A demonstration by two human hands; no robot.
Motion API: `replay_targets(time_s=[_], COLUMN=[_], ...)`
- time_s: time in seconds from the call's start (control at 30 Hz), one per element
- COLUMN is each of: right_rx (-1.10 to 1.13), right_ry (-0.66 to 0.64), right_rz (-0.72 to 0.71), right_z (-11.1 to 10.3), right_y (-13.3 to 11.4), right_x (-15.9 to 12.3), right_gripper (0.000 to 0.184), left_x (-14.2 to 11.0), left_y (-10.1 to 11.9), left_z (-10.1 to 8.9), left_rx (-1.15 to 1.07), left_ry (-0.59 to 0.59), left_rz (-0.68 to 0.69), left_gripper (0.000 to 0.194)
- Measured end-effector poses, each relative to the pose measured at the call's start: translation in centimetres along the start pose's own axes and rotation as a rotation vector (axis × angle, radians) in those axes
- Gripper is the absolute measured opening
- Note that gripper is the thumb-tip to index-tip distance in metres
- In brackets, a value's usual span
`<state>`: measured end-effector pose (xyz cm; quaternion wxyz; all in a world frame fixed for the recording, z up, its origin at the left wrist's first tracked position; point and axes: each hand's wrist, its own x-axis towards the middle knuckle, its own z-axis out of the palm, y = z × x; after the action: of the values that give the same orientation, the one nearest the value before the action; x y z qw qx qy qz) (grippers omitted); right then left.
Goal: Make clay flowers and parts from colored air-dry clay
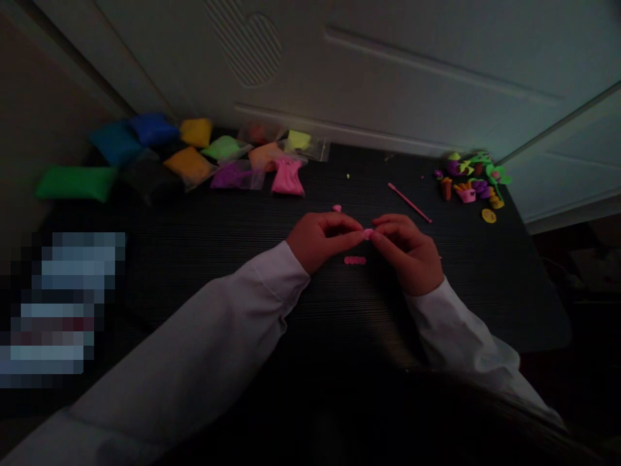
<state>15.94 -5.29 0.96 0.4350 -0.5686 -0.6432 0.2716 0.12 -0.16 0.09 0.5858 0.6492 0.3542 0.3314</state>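
Note:
Between the fingertips of both hands is a small piece of pink modelling clay (369,233). My left hand (324,241) pinches it from the left, thumb and forefinger together. From the other side my right hand (408,251) grips it the same way. Just below the fingers a short pink clay strip with a scalloped edge (354,261) lies flat on the dark table (291,310). A little pink clay lump (336,208) rests behind my left hand. Farther back, right of centre, lies a thin pink modelling tool (410,202).
Bags of coloured clay (196,165) line the table's back left, among them an opened pink bag (288,176). Small finished clay figures (473,178) cluster at the back right. A pale panelled surface (388,77) rises behind the table. A pixelated bright patch (63,304) is at left.

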Motion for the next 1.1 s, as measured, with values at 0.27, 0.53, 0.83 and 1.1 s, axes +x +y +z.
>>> replay_targets(time_s=[0.27,0.53,0.83,1.1], right_rx=[-0.018,-0.07,-0.083,-0.115], right_ry=[0.012,0.002,-0.009,-0.015], right_rz=[-0.032,-0.025,-0.032,-0.055], right_z=[-0.14,-0.13,-0.18,-0.16], right_y=[0.2,-0.03,-0.08,-0.2], right_x=[0.04,0.04,0.07,0.04], right_gripper=[0.008,0.007,0.009,0.007], left_x=[0.0,-0.04,0.04,0.0], left_y=[-0.09,0.01,-0.03,0.04], left_z=[-0.01,-0.07,-0.17,-0.14], left_rx=[0.028,0.056,-0.004,0.004], left_ry=[-0.013,-0.026,-0.022,-0.023], left_rz=[0.008,0.011,0.008,0.01], left_gripper=[0.025,0.022,0.018,0.017])
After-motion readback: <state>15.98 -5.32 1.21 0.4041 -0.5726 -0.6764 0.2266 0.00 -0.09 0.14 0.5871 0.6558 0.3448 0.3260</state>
